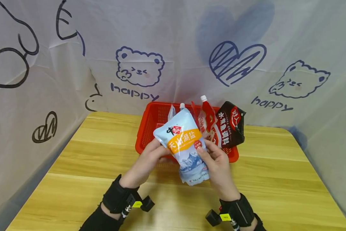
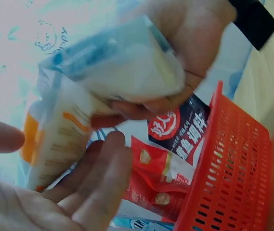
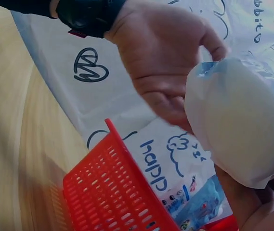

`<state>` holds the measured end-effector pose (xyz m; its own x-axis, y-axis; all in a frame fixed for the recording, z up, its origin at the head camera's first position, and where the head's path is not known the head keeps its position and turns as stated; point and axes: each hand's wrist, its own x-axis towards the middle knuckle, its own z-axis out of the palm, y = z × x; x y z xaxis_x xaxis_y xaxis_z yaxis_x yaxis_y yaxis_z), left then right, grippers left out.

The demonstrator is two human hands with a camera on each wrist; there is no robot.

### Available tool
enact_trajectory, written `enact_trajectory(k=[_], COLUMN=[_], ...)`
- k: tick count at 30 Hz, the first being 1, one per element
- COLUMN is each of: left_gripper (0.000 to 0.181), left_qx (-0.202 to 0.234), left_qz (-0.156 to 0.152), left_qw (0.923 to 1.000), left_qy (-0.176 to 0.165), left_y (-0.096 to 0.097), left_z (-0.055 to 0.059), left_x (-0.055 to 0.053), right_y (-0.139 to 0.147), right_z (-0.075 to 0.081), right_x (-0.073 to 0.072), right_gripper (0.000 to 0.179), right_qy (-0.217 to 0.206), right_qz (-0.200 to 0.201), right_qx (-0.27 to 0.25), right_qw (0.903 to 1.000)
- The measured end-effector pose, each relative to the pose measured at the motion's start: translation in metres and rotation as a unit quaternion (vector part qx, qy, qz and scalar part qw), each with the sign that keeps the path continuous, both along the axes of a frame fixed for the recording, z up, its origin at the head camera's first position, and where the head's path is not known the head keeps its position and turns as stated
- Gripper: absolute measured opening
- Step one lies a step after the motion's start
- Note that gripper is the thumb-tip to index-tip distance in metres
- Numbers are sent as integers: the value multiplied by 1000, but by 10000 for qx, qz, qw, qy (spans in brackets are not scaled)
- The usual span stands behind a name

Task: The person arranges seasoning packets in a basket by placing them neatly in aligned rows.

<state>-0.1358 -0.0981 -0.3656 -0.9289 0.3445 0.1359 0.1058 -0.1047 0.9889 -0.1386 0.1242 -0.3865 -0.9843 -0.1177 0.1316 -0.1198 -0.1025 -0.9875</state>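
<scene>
Both hands hold up a light blue salt pouch (image 1: pixel 187 144) with an orange band, above the wooden table (image 1: pixel 103 192) and in front of a red basket (image 1: pixel 152 120). My right hand (image 1: pixel 216 160) grips the pouch's right side, thumb on the front and fingers curled behind. My left hand (image 1: pixel 151 155) is at the pouch's left edge. In the left wrist view the left hand (image 2: pixel 79 192) lies with straight fingers against the pouch (image 2: pixel 103 96), thumb apart, and the right hand (image 2: pixel 189 48) curls round it. The right wrist view shows the pouch (image 3: pixel 242 125) beside the left hand (image 3: pixel 165 62).
The basket (image 2: pixel 233 168) holds a dark seasoning packet (image 1: pixel 230 128), a red spouted pouch (image 1: pixel 209 118) and other packets. Cloth printed with bears and hearts (image 1: pixel 236 61) walls in the table on three sides. Bare tabletop lies left and right of the basket.
</scene>
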Motion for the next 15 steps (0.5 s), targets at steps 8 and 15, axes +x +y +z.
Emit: enact_trajectory(k=[8,15], left_gripper=[51,50], left_qx=[182,232], left_qz=[2,189], left_qw=[9997,9992], left_qy=[167,250], left_y=[3,5], left_z=[3,-1], left_x=[3,4], right_y=[-1,-2], right_z=[-3,-2], right_x=[-2,-5], right_gripper=[35,35], right_qy=[-84,-94], right_qz=[89,455], right_qx=[217,352], right_qw=[9997,9983])
